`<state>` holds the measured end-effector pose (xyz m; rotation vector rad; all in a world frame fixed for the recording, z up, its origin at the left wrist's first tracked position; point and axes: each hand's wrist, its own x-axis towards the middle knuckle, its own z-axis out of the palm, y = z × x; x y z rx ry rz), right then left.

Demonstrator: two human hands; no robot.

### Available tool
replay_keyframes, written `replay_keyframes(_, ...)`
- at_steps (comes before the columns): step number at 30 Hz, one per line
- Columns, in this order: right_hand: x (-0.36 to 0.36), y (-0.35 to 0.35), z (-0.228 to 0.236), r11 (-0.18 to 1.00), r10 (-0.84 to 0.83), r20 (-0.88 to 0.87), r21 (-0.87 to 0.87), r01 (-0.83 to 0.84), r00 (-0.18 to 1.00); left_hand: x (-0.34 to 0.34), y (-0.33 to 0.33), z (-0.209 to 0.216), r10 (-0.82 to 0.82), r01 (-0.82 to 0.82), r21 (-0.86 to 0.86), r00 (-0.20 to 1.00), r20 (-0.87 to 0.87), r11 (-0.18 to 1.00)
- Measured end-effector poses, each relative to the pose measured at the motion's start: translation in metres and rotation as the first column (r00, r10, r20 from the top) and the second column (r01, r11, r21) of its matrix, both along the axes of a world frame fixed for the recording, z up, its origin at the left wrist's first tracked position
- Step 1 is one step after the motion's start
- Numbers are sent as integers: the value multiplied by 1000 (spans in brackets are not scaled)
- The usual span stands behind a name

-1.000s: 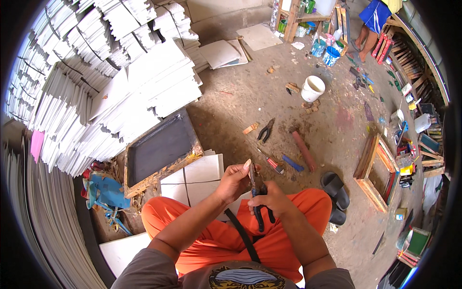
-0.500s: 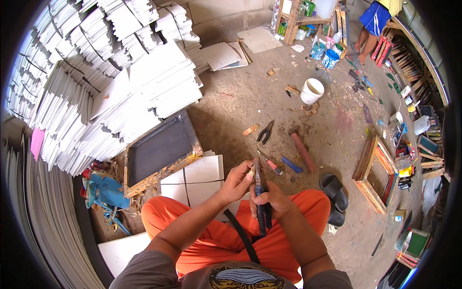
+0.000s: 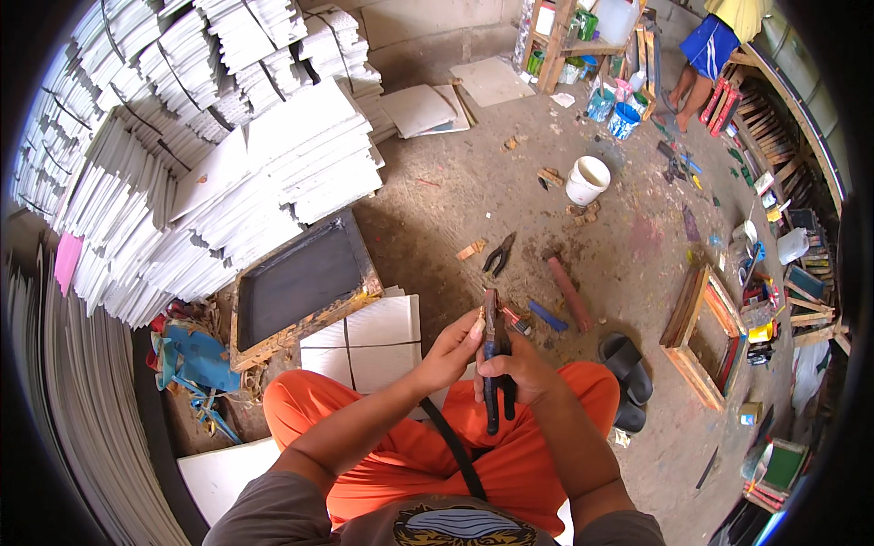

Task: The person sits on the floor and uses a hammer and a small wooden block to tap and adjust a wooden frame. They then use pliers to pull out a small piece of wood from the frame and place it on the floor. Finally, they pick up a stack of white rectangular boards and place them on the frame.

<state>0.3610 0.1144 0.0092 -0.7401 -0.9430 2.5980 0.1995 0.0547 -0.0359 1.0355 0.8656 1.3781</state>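
Both hands had drifted slightly lower over the lap, right hand point(image 3: 521, 371) gripping the pliers point(image 3: 492, 364) handles (nose up, probably for control) while left hand point(image 3: 452, 350) pinched near the tip.

Dark-handled pliers point(image 3: 492, 364), upright, jaws up, handles down, over orange-clad lap

Bright, even daylight fills the scene, strongest on the stacked white tiles point(image 3: 273, 155) at upper left, which come close to glare. Shadows are soft and short: a faint one lies under the white bucket point(image 3: 587, 179), and the dirt floor point(image 3: 473, 196) is evenly lit. The middle is sharp. Toward the rim, straight lines bow strongly, detail smears, and a black vignette cuts off the corners. The wooden shelves point(image 3: 783, 136) at right curve with the lens.
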Motion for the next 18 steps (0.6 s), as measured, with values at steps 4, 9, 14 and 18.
replay_keyframes(4, -6, -1, 2, 997, -8, -3, -77, 8, 1000, 3, 4, -1, 124, -124, 12, 992, 10, 992)
replay_keyframes(9, -9, 1, 6, 993, 30, 140, 106, -45, 990, -10, 1, -11, 91, -78, -107, 989, 119, 991)
replay_keyframes(14, -5, 5, 4, 963, 55, 191, 248, -102, 980, -14, 3, 12, 107, -78, -203, 985, 136, 976)
replay_keyframes(18, -5, 6, 4, 934, 110, 182, 317, -164, 977, -14, 3, 14, 99, -49, -217, 969, 228, 975)
